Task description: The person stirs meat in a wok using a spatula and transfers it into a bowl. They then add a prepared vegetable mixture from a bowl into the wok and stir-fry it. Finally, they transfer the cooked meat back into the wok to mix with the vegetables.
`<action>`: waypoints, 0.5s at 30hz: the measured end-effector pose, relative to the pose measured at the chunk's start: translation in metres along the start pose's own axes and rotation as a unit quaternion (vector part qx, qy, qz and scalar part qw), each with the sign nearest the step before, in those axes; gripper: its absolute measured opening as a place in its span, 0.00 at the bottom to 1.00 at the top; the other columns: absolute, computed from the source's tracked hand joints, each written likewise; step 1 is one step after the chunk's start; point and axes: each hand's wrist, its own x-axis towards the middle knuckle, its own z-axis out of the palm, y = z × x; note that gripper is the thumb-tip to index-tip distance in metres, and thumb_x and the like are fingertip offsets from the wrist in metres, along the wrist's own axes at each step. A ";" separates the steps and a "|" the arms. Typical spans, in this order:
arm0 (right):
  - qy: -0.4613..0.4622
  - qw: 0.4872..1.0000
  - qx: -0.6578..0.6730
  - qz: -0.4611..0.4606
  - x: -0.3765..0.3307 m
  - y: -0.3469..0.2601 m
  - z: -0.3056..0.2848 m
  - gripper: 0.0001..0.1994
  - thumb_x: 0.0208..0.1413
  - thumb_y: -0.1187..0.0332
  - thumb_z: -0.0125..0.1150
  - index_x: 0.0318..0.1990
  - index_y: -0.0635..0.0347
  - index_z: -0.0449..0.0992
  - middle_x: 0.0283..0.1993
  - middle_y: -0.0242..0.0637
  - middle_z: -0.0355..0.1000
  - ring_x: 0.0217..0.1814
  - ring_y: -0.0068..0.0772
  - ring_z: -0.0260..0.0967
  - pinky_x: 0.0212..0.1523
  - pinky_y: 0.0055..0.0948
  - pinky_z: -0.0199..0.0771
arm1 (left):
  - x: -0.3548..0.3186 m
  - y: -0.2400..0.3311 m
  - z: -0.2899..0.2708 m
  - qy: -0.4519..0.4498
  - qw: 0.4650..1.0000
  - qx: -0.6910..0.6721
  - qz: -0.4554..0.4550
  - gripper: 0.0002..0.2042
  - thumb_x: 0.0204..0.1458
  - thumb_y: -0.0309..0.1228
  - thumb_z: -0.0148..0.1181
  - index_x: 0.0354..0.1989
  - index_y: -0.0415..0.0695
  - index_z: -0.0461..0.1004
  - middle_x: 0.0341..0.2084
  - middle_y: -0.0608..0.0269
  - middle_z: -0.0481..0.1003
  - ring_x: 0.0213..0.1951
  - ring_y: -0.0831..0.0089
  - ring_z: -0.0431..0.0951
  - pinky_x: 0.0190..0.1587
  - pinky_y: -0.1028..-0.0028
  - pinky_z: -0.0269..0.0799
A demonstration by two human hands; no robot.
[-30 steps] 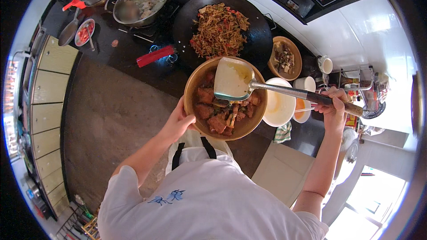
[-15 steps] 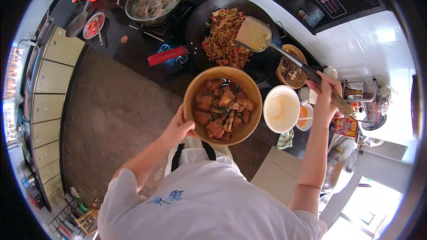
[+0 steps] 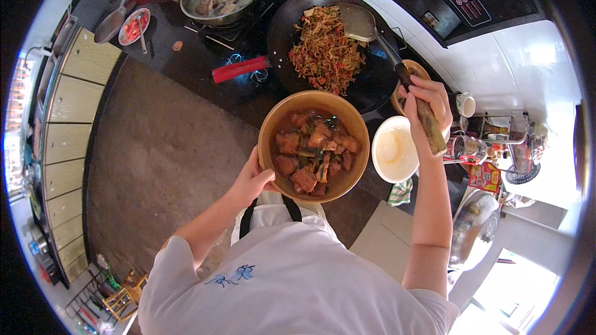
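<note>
My left hand (image 3: pixel 251 180) grips the near left rim of a brown bowl (image 3: pixel 313 100), thumb over the edge. Chunks of braised meat (image 3: pixel 304 178) in dark sauce fill the bowl, which I hold in front of my apron. In my right hand (image 3: pixel 428 102) is the wooden handle of a wok spatula (image 3: pixel 389 51), fingers wrapped round it. The spatula's blade rests at the far right edge of a shredded stir-fry (image 3: pixel 327 49) with red bits. That food lies in a black wok (image 3: pixel 379 80) with a red-wrapped handle (image 3: pixel 241 69) pointing left.
Beside the brown bowl stands a white bowl (image 3: pixel 394 149) with residue. Another brown bowl (image 3: pixel 417 69) is partly hidden behind my right hand. A steel pot (image 3: pixel 233 17) of meat in broth sits left of the wok. Further left are a plate (image 3: pixel 127 40) and a strainer-like ladle (image 3: pixel 110 26).
The spatula's blade has moved away from me toward the wok's far side, and my right hand has come slightly nearer and left. My left hand still holds the bowl almost unmoved.
</note>
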 end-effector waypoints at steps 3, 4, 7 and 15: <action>0.008 0.998 -0.048 -0.035 -0.002 -0.001 -0.009 0.09 0.45 0.84 0.64 0.33 0.62 0.75 0.41 0.41 0.75 0.41 0.36 0.76 0.42 0.27 0.77 | -0.002 0.005 0.002 0.000 1.000 -0.008 -0.001 0.36 0.50 0.19 0.46 0.68 0.49 0.42 0.55 0.58 0.63 0.50 0.64 0.73 0.43 0.60 0.81; 0.009 0.997 -0.065 -0.050 -0.002 -0.004 -0.014 0.10 0.43 0.84 0.65 0.33 0.61 0.76 0.40 0.40 0.75 0.41 0.37 0.76 0.42 0.28 0.77 | -0.002 0.007 0.003 0.000 1.000 -0.013 -0.003 0.35 0.50 0.19 0.45 0.68 0.48 0.42 0.55 0.57 0.62 0.50 0.64 0.73 0.43 0.59 0.81; 0.000 0.994 -0.090 -0.063 -0.009 -0.010 -0.028 0.11 0.40 0.83 0.66 0.32 0.59 0.76 0.39 0.39 0.76 0.41 0.38 0.76 0.41 0.28 0.77 | 0.000 0.008 0.004 -0.003 1.000 -0.017 -0.004 0.34 0.49 0.19 0.45 0.67 0.48 0.43 0.56 0.56 0.61 0.51 0.60 0.73 0.44 0.58 0.81; 0.000 0.987 -0.145 -0.076 -0.035 -0.019 -0.058 0.10 0.41 0.81 0.64 0.33 0.59 0.80 0.41 0.40 0.76 0.35 0.35 0.74 0.36 0.28 0.74 | -0.001 0.020 0.016 0.002 1.000 -0.012 -0.019 0.33 0.49 0.20 0.46 0.66 0.47 0.45 0.54 0.55 0.63 0.50 0.58 0.74 0.43 0.57 0.81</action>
